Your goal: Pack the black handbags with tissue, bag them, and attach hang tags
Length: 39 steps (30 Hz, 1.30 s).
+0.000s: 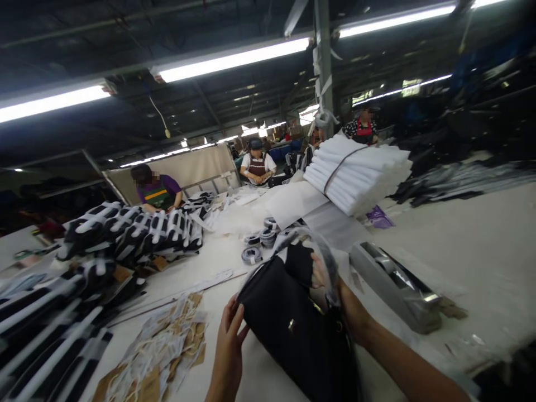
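Observation:
A black bag [276, 312] with small metal fittings lies tilted before me at the table's front. My left hand [231, 326] grips its left corner, thumb and fingers closed on the edge. A greyish wrapped strap [328, 254] arches over the bag's upper right side. Through that arch shows my right hand [319, 272], its fingers closed on the upper part of the bag; the strap hides some of this hand. Just right of the bag stands a grey tape dispenser [396, 287].
Paper tags with strings [167, 340] lie left of the bag. Wrapped black-and-white pieces [142, 229] are piled at left. Small grey coils [252, 255] sit beyond the bag, near a tied white foam stack [355, 170]. Co-workers [159, 190] work across the table [469, 240].

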Each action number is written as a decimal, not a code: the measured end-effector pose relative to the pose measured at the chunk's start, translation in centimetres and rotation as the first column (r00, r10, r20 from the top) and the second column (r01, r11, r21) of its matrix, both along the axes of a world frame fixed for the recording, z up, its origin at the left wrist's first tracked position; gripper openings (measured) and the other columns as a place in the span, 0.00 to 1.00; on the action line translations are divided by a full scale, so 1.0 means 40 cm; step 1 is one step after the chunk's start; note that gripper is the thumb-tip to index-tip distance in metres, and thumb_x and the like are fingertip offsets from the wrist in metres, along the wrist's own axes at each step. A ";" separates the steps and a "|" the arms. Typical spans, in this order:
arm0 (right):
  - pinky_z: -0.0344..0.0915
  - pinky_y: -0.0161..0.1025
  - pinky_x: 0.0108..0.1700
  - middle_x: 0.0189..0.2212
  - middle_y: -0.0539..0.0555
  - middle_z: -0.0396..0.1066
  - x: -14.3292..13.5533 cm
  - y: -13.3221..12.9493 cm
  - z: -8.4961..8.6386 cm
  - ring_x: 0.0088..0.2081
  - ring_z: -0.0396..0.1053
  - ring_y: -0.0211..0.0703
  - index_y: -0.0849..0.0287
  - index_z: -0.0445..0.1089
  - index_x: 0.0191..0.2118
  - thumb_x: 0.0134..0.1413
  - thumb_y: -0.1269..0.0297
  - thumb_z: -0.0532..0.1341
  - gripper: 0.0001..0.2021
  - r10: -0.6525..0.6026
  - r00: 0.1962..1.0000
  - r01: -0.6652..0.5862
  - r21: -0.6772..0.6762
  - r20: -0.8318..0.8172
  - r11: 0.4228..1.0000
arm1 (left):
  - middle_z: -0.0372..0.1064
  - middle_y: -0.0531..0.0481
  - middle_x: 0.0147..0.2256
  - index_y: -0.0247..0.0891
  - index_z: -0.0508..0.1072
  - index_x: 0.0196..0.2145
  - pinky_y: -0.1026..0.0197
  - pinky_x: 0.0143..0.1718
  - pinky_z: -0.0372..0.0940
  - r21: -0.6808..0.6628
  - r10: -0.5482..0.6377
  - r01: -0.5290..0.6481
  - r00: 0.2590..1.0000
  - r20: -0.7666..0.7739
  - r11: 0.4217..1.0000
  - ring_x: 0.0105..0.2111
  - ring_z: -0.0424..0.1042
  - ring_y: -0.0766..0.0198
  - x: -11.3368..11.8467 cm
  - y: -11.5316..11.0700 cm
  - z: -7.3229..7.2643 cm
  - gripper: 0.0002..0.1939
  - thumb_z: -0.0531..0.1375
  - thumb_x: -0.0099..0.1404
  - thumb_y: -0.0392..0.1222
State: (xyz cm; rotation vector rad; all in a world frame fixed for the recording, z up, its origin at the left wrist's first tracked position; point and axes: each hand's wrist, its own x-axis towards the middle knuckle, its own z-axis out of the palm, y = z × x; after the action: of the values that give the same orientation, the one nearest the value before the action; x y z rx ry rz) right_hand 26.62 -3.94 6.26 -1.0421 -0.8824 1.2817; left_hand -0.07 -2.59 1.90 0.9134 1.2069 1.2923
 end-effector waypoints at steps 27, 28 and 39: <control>0.70 0.60 0.56 0.62 0.59 0.65 0.107 -0.070 -0.114 0.64 0.58 0.68 0.55 0.71 0.59 0.50 0.51 0.71 0.31 -0.253 0.000 -0.729 0.173 0.967 0.662 | 0.65 0.48 0.62 0.49 0.63 0.64 0.40 0.63 0.58 -0.026 -0.079 0.671 0.048 -0.996 0.741 0.62 0.64 0.48 -0.053 -0.172 -0.004 0.37 0.67 0.60 0.56; 0.72 0.58 0.54 0.62 0.59 0.65 0.104 -0.098 -0.109 0.63 0.61 0.68 0.55 0.71 0.59 0.48 0.50 0.71 0.32 -0.295 -0.018 -0.735 0.187 0.955 0.652 | 0.64 0.49 0.63 0.49 0.62 0.64 0.43 0.63 0.60 -0.043 -0.090 0.678 0.034 -0.995 0.734 0.62 0.64 0.50 -0.058 -0.195 -0.001 0.37 0.67 0.60 0.58; 0.57 0.62 0.61 0.67 0.54 0.57 0.043 -0.094 -0.119 0.65 0.58 0.62 0.48 0.49 0.71 0.58 0.59 0.62 0.38 -0.366 -0.073 -0.853 0.132 0.928 0.504 | 0.47 0.54 0.70 0.59 0.40 0.70 0.39 0.65 0.54 -0.091 0.039 0.803 -0.141 -0.989 0.589 0.68 0.52 0.51 -0.048 -0.207 0.018 0.35 0.54 0.73 0.50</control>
State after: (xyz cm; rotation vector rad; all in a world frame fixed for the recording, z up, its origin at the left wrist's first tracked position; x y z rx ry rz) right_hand 28.34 -7.69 1.50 -0.7816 -2.8047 -0.1523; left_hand -1.98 -10.88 2.61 2.8650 1.1323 0.0954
